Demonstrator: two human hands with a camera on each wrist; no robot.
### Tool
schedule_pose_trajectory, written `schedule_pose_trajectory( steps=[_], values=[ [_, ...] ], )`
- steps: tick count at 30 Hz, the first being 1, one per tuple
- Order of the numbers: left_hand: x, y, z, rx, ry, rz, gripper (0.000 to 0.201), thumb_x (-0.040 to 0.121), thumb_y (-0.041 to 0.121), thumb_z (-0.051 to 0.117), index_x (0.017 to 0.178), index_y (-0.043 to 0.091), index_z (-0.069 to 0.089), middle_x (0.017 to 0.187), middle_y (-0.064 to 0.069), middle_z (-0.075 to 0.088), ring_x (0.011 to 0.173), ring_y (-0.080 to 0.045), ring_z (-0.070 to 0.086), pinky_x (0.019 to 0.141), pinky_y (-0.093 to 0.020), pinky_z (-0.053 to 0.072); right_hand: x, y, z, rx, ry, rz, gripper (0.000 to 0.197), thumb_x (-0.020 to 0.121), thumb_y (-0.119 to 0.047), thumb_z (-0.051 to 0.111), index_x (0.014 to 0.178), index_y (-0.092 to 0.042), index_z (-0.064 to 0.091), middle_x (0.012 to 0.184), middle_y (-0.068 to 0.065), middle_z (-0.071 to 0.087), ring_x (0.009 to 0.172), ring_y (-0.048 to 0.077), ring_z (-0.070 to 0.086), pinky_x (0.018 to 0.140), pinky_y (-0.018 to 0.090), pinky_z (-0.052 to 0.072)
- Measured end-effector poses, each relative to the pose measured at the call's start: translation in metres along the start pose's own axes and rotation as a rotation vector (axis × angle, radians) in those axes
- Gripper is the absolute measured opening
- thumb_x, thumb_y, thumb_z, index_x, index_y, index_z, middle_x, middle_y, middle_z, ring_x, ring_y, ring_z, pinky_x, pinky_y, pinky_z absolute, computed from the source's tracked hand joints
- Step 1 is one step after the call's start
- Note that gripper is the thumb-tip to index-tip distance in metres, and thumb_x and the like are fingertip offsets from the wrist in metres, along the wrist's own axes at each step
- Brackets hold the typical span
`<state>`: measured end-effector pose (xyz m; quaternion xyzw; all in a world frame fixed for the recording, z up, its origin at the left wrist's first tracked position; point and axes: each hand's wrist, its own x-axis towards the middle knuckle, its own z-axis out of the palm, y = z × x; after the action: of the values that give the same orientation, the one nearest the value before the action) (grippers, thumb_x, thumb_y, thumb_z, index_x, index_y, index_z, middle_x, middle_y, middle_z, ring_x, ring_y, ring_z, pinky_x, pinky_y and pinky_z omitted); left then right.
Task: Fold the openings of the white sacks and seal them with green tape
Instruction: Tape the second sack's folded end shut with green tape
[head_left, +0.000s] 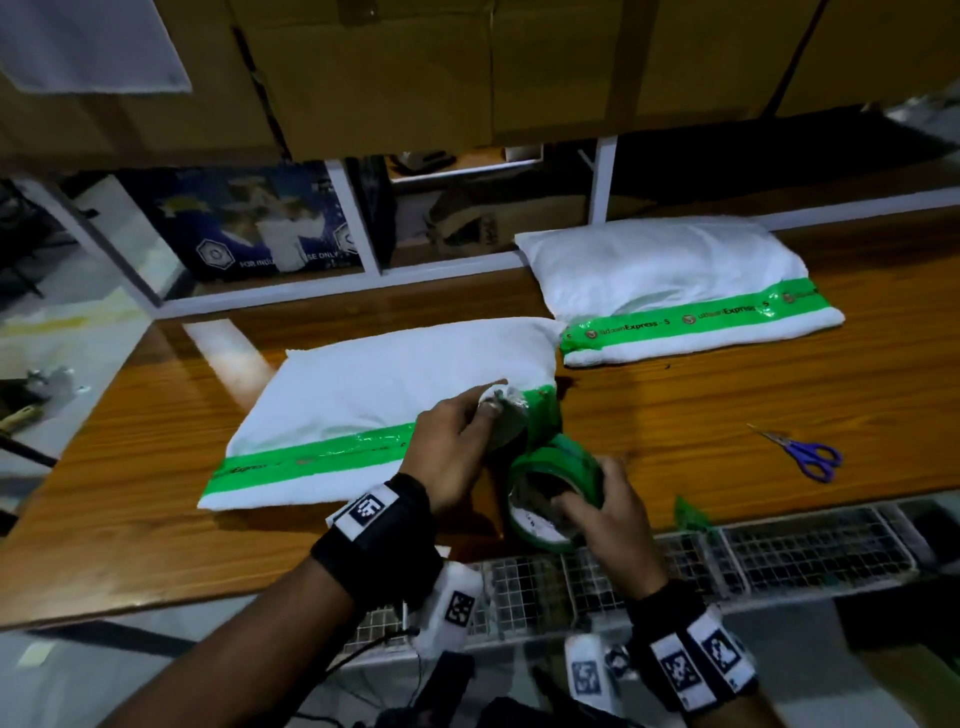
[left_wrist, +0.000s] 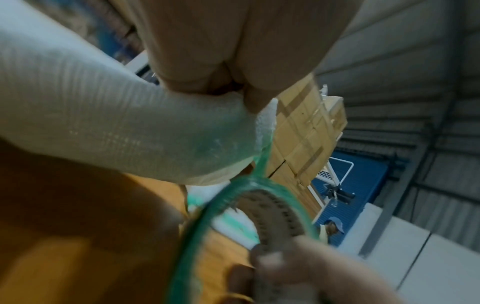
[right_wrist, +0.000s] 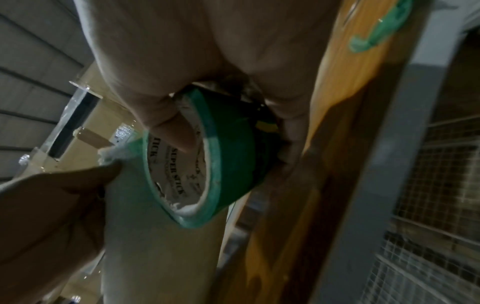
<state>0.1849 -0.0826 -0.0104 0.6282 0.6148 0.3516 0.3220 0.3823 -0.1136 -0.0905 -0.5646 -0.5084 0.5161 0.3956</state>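
A white sack (head_left: 384, 384) lies on the wooden table (head_left: 701, 415), a strip of green tape (head_left: 317, 457) running along its folded near edge. My left hand (head_left: 462, 441) pinches the sack's lifted right corner (left_wrist: 233, 115), where the tape wraps round. Just to the right, my right hand (head_left: 597, 506) grips the green tape roll (head_left: 553, 493), thumb inside the core (right_wrist: 179, 156); a short length of tape still joins roll and sack. A second white sack (head_left: 670, 275) lies at the back right, taped shut with green tape (head_left: 701, 317).
Purple-handled scissors (head_left: 805, 452) lie on the table at right. A scrap of green tape (head_left: 691, 512) sticks at the table's front edge. Wire-mesh trays (head_left: 779, 551) run below that edge. Cardboard boxes (head_left: 467, 67) hang over the back; white shelving (head_left: 353, 218) stands behind.
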Motion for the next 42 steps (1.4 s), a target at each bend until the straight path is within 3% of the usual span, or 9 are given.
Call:
schedule_pose_trajectory(
  steps=[3,7,12,17,24,29,34,37,42],
  values=[
    [-0.004,-0.012,-0.003,-0.341,-0.128,-0.109,0.035,0.094,0.044,0.053,0.108,0.020,0.074,0.109,-0.002,0.075,0.108,-0.023,0.067,0.098,-0.040,0.051,-0.014,0.000,0.024,0.032,0.050,-0.088,0.044,0.081,-0.026,0.074,0.118,-0.028,0.048,0.103,-0.004,0.068,0.089,0.006,0.067,0.076,0.040,0.058],
    [-0.012,0.000,-0.017,-0.630,-0.054,-0.136,0.033,0.102,0.025,0.051,0.077,0.016,0.071,0.068,-0.018,0.058,0.059,-0.026,0.053,0.053,-0.027,0.041,-0.025,-0.018,0.042,0.067,0.113,-0.265,0.061,0.085,-0.010,0.073,0.133,-0.033,0.043,0.121,-0.004,0.063,0.107,0.009,0.065,0.083,0.030,0.057],
    [-0.002,0.045,-0.051,-1.049,-0.082,-0.066,0.030,0.099,0.022,0.043,0.107,0.001,0.062,0.097,-0.016,0.072,0.084,-0.020,0.072,0.071,-0.033,0.058,-0.022,-0.074,0.047,-0.021,0.245,-0.546,0.066,0.076,-0.012,0.072,0.134,-0.032,0.047,0.129,-0.008,0.058,0.118,0.011,0.059,0.091,0.032,0.054],
    [0.024,0.092,-0.096,-1.397,0.020,0.079,0.046,0.104,0.024,0.033,0.137,-0.004,0.048,0.132,-0.021,0.060,0.121,-0.026,0.061,0.102,-0.037,0.050,0.000,-0.178,0.037,-0.257,0.386,-0.785,0.064,0.070,-0.026,0.060,0.133,-0.030,0.056,0.121,0.001,0.055,0.109,0.018,0.058,0.092,0.029,0.050],
    [0.019,0.063,-0.168,-1.873,0.162,0.346,0.048,0.101,0.024,0.034,0.108,-0.008,0.068,0.112,-0.025,0.070,0.101,-0.034,0.070,0.089,-0.049,0.057,0.029,-0.307,0.085,-0.737,0.238,-1.006,0.068,0.068,-0.050,0.049,0.136,-0.050,0.050,0.109,-0.004,0.049,0.103,0.021,0.056,0.075,0.040,0.054],
    [-0.027,-0.064,-0.183,-1.695,0.437,0.215,0.028,0.094,0.021,0.054,0.117,0.012,0.068,0.129,-0.009,0.061,0.124,-0.025,0.057,0.111,-0.047,0.039,0.064,-0.248,0.191,-0.949,-0.052,-0.845,0.067,0.066,-0.047,0.067,0.129,-0.037,0.047,0.116,-0.002,0.064,0.107,0.027,0.062,0.078,0.039,0.054],
    [-0.096,-0.194,-0.171,-1.518,0.689,-0.413,0.045,0.104,0.031,0.039,0.135,0.002,0.054,0.087,-0.007,0.072,0.091,-0.020,0.067,0.083,-0.033,0.057,0.067,-0.123,0.271,-0.796,-0.380,-0.643,0.050,0.065,-0.035,0.075,0.112,-0.025,0.058,0.105,0.004,0.064,0.100,0.029,0.061,0.078,0.037,0.051],
    [-0.136,-0.228,-0.177,-1.271,0.745,-0.532,0.032,0.104,0.021,0.043,0.124,0.005,0.061,0.082,-0.004,0.066,0.084,-0.014,0.062,0.089,-0.032,0.049,0.057,-0.082,0.289,-0.685,-0.451,-0.627,0.053,0.062,-0.030,0.076,0.112,-0.022,0.060,0.100,0.003,0.063,0.095,0.025,0.059,0.075,0.033,0.047],
    [-0.165,-0.248,-0.195,-0.020,0.630,-0.339,0.044,0.098,0.027,0.048,0.142,0.023,0.051,0.139,0.006,0.051,0.128,-0.013,0.045,0.107,-0.035,0.039,0.054,-0.058,0.287,-0.513,-0.433,-0.638,0.067,0.062,-0.014,0.081,0.121,-0.030,0.053,0.110,-0.006,0.058,0.099,0.009,0.054,0.079,0.013,0.041]
  ],
)
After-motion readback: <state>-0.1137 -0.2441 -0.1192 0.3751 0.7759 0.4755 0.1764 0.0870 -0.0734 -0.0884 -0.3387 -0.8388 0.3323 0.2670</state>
